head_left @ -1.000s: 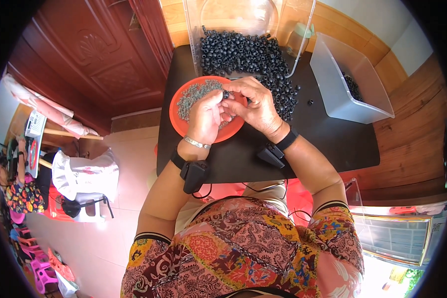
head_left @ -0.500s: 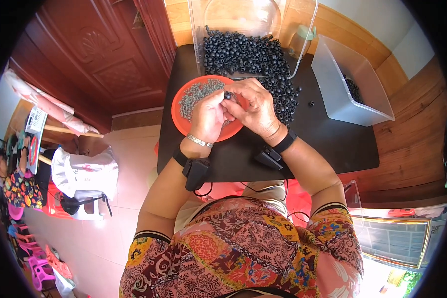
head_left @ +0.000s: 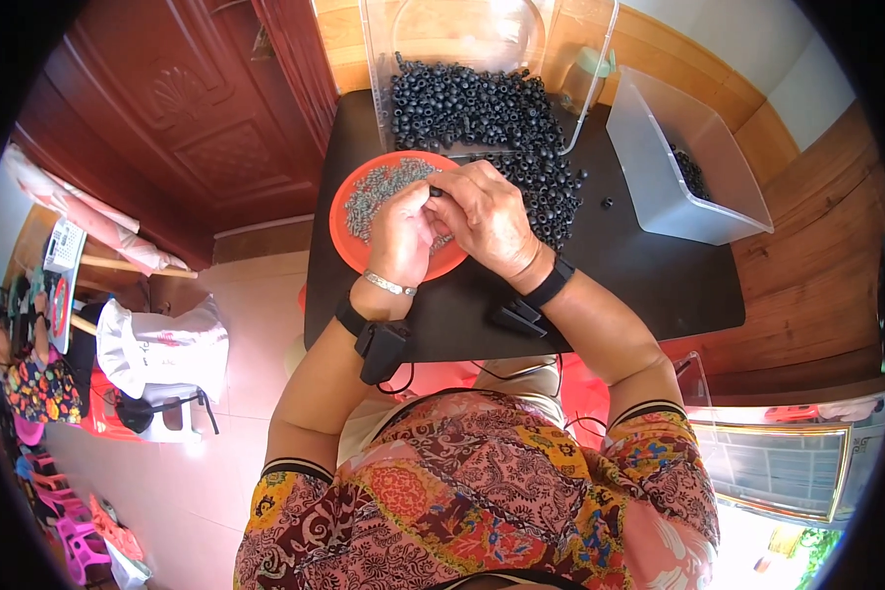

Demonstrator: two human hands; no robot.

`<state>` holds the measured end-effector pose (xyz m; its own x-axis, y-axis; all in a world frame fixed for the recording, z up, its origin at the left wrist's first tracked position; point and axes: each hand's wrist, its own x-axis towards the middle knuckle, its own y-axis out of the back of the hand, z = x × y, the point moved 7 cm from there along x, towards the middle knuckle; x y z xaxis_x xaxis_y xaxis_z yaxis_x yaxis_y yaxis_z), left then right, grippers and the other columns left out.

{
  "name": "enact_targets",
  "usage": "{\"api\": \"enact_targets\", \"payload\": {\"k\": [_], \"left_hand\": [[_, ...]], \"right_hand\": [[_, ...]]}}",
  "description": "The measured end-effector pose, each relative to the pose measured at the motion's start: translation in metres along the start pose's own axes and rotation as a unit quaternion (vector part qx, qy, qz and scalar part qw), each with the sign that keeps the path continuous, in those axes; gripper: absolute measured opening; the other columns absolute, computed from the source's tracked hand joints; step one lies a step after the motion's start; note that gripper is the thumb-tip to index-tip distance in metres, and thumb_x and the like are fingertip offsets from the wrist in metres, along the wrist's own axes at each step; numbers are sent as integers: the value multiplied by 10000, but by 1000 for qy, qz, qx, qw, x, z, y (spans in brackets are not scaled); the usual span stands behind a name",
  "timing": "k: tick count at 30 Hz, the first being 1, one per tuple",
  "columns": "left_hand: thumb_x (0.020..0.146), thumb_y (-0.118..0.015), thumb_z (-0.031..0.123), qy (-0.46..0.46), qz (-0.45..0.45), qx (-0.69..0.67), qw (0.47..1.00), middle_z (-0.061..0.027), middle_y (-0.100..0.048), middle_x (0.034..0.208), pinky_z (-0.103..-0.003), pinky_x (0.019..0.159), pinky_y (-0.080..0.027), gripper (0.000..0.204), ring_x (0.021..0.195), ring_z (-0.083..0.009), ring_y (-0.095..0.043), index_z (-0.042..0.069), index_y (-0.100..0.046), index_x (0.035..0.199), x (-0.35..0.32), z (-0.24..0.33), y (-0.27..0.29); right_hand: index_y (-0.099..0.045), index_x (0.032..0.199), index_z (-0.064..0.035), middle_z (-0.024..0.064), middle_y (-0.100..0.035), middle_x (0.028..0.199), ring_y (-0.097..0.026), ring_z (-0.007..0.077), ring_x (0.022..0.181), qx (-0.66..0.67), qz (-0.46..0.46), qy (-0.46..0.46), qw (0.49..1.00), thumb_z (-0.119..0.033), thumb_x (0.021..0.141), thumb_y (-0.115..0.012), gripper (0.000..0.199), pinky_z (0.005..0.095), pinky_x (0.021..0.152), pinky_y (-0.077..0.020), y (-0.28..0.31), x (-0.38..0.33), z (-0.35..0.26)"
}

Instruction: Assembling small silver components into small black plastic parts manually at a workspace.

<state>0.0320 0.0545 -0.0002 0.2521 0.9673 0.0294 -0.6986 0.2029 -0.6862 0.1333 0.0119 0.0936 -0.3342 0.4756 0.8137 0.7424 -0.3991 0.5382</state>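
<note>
I see a black table (head_left: 600, 285) under my hands. On it, beneath my grip, sits an orange dish (head_left: 349, 236); beyond my grip a heap of black rings (head_left: 482, 113) spills from a clear bin (head_left: 383, 59); right of it stands a translucent tub (head_left: 649, 167).

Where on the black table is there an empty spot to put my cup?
The black table is bare between the right hand and the white bin, down to the near edge. It is crowded by the orange dish, the black rings and the clear box.
</note>
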Motion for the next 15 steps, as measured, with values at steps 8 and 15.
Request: {"api": "enact_targets", "payload": {"k": [8,15], "left_hand": [[952,-438,196,28,55,-6,998,-40,-623,859,-306,681,-496,213,759,-158,-599,63,-604,971,-4,0,-1],[951,-442,199,35,93,4,995,-58,-627,859,-337,678,-507,217,743,-185,-610,50,-598,972,1,-5,12]], "right_hand": [[-633,970,-17,128,-626,865,-612,315,835,-14,-13,20,1000,-103,765,-696,231,388,752,-522,-8,-3,3],[-636,975,-36,105,-634,867,-607,295,790,-33,-21,45,998,-78,758,-697,230,377,716,-519,-12,-6,2]]}}
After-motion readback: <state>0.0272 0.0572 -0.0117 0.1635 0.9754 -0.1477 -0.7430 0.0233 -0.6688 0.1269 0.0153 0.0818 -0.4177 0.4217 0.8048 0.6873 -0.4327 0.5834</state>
